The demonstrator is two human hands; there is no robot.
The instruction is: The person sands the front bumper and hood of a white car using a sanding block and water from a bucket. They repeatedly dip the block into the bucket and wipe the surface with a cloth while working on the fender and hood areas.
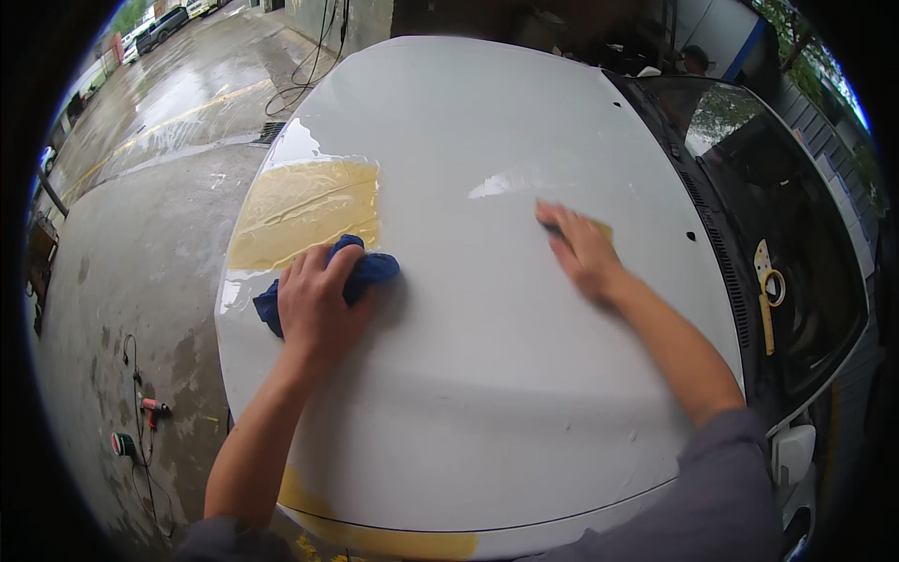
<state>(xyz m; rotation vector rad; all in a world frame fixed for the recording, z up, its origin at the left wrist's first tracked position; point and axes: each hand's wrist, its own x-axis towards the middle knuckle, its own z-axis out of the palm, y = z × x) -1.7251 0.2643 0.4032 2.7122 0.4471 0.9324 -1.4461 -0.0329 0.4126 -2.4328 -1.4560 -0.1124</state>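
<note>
A white car hood (pixel 487 309) spreads out below me. My left hand (pixel 318 300) is closed around a crumpled blue cloth (pixel 375 270) that rests on the left part of the hood. Just beyond it, a wrinkled, wet-looking yellow sheet (pixel 309 211) lies on the paint. Farther right, my right hand (pixel 582 248) presses a thin yellowish piece, which looks like sandpaper (pixel 542 212), against the hood. Only its edges show past the fingers, and the hand is slightly blurred. A wet, shiny patch (pixel 506 182) lies just beyond this hand.
On the windshield (pixel 796 244) at right rest a tape roll (pixel 773 288) and a yellow strip. Yellow covering (pixel 393 541) runs along the hood's near edge. A red-and-black tool (pixel 154 406), a round container (pixel 122 444) and cables lie on the concrete floor (pixel 131 272).
</note>
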